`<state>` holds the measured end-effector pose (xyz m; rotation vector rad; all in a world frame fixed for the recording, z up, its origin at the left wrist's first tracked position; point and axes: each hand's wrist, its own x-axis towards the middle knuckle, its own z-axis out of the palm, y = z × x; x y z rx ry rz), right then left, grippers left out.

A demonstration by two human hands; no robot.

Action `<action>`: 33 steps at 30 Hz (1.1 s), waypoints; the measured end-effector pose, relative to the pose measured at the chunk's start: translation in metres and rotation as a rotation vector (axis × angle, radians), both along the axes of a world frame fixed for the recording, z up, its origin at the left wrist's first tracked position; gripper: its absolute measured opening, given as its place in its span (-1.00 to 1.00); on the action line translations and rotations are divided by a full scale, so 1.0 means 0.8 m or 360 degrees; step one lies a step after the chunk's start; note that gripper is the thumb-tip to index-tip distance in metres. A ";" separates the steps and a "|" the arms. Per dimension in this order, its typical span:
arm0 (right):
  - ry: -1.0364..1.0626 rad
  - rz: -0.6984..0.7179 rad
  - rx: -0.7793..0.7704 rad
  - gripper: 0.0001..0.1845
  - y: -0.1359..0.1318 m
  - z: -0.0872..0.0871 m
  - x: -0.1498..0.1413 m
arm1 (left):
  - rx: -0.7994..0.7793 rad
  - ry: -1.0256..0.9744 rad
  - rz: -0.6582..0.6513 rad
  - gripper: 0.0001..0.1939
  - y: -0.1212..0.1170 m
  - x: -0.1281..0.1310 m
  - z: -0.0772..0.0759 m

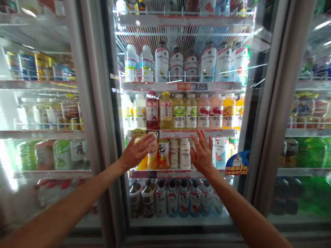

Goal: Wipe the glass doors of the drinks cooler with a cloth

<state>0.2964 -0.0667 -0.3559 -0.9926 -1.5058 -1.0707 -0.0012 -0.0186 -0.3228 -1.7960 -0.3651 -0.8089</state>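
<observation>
Both my arms reach into an open drinks cooler. My left hand [136, 151] is open, fingers stretched toward the orange juice bottles [153, 156] on the third shelf, touching or just in front of them. My right hand [202, 151] is open too, fingers spread upright before the white milky bottles [184, 153] and a pink-labelled bottle [220, 153] on the same shelf. Neither hand holds anything.
The shelf above carries a row of coloured vitamin drinks [191, 112], the top shelf white bottles [191, 63], the bottom shelf dark-capped bottles [178, 198]. A shut glass door [43, 137] lies left, another [307, 137] right. The door frame [274, 103] stands close on the right.
</observation>
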 end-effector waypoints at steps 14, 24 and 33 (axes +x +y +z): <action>-0.0148 0.0121 -0.0032 -0.35 0.013 0.005 -0.054 | -0.0086 -0.0122 -0.0048 -0.74 -0.001 -0.015 -0.044; -0.0114 0.0091 0.0006 -0.34 0.013 0.007 -0.040 | -0.0100 -0.1089 0.0005 -0.68 0.017 -0.016 0.000; -0.0124 0.0096 -0.0004 -0.35 0.011 0.009 -0.029 | -0.0152 -0.0910 -0.0047 -0.69 0.021 -0.028 -0.018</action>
